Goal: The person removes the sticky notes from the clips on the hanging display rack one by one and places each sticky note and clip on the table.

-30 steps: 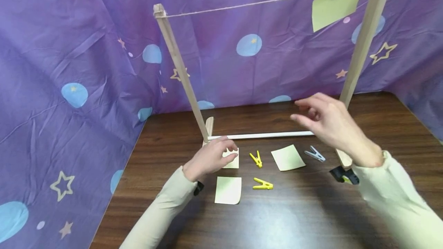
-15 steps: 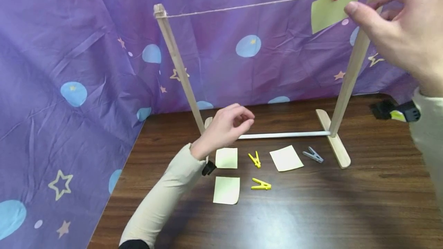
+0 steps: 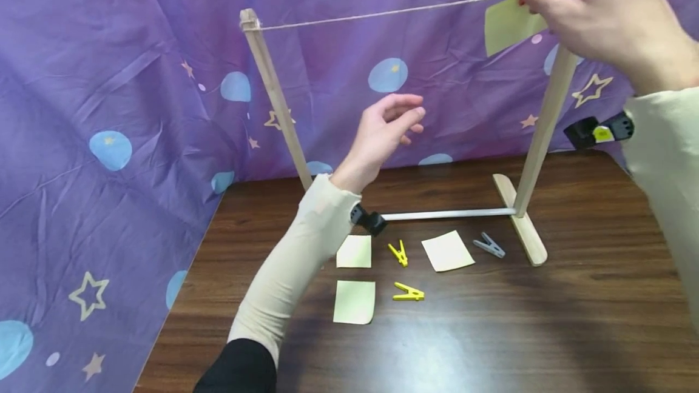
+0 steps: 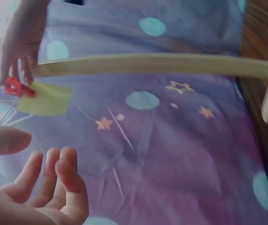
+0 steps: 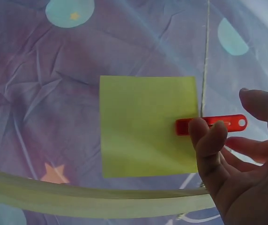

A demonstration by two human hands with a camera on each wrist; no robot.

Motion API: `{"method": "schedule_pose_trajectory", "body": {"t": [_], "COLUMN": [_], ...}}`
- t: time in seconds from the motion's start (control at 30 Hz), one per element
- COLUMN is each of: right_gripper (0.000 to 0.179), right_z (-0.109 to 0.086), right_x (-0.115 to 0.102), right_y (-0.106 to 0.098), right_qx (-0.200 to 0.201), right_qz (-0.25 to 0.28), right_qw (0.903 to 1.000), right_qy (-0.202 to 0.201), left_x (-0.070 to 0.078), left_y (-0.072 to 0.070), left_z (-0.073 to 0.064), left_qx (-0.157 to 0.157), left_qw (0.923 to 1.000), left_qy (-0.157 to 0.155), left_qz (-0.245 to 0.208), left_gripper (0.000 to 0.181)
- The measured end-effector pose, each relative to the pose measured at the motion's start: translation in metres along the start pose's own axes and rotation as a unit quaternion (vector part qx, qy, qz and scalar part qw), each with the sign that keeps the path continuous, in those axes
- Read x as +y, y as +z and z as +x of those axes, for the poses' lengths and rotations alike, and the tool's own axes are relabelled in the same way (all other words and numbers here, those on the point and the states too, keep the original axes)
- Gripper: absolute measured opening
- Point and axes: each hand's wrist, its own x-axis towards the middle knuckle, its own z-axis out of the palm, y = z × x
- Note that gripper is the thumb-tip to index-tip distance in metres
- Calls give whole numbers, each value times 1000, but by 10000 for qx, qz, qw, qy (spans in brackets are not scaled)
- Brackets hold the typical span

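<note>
A yellow-green sticky note (image 5: 143,126) hangs from a string (image 3: 382,14), held by a red clothespin (image 5: 237,123). My right hand (image 3: 611,14) is at this clothespin. In the right wrist view its fingertips overlap the pin, while the thumb stands apart from it; whether they touch cannot be told. My left hand (image 3: 384,132) is raised in mid-air below the string, fingers loosely bent around nothing. On the table lie several more things: a sticky note (image 3: 448,251), two others at the left, two yellow clothespins (image 3: 408,292) and a grey clothespin (image 3: 489,245).
The string runs between two wooden posts, the left post (image 3: 275,96) and the right post (image 3: 546,126). A white bar (image 3: 448,214) joins them low down, and the right post stands on a wooden foot (image 3: 526,235). A purple curtain (image 3: 327,77) hangs behind the dark table (image 3: 464,332).
My right hand has risen from above the table to the red clothespin on the string. The left hand has lifted up and to the right, away from the notes.
</note>
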Motion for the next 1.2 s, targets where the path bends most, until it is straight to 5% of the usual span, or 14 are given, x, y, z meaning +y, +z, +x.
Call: {"method": "schedule_pose_trajectory", "body": {"t": [0.43,0.67,0.8,0.9,1.2], "right_gripper": [16,10,15,14,17], "right_z": [3,2,2,1,0], "right_x": [3,-11,-17,-19,-23], "right_y": [6,16,23,26,28], "right_qx": [-42,-81,-77,-80,66], "right_qz": [1051,864,1361,2028,2133], "right_qw": [9942,9947,9893,9786,9768], "right_qy": [-222,-554,-513,-326,-163], "left_x": [11,15,21,24,24], "left_y": [34,47,55,59,60], "left_z": [23,30,32,33,33], "left_qx": [185,147,78,202,529], "left_qw": [9872,9794,9737,9705,9740], "left_qy": [-661,-509,-406,-428,-547], "left_qz": [-1436,-1949,-2240,-2365,-2135], "left_gripper": [32,38,30,27,25]}}
